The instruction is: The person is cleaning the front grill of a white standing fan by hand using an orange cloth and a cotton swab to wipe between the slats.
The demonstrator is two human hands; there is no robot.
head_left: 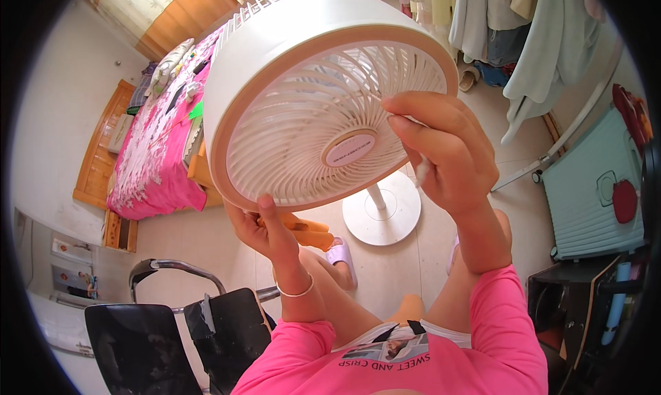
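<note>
A white standing fan with a beige rim and curved grille slats has its head tilted toward me, above a round white base. My left hand grips the lower left of the rim, thumb in front. Just behind its fingers shows an orange item, partly hidden, whose kind I cannot tell. My right hand is closed at the right side of the grille, thumb and forefinger pinched close to the slats. A small white wad pokes out below its curled fingers; whatever the fingertips pinch is too small to make out.
A bed with a pink cover stands at the left. Black chairs are at the lower left. Clothes hang from a rack at the upper right. A mint-green suitcase and a black cabinet stand right.
</note>
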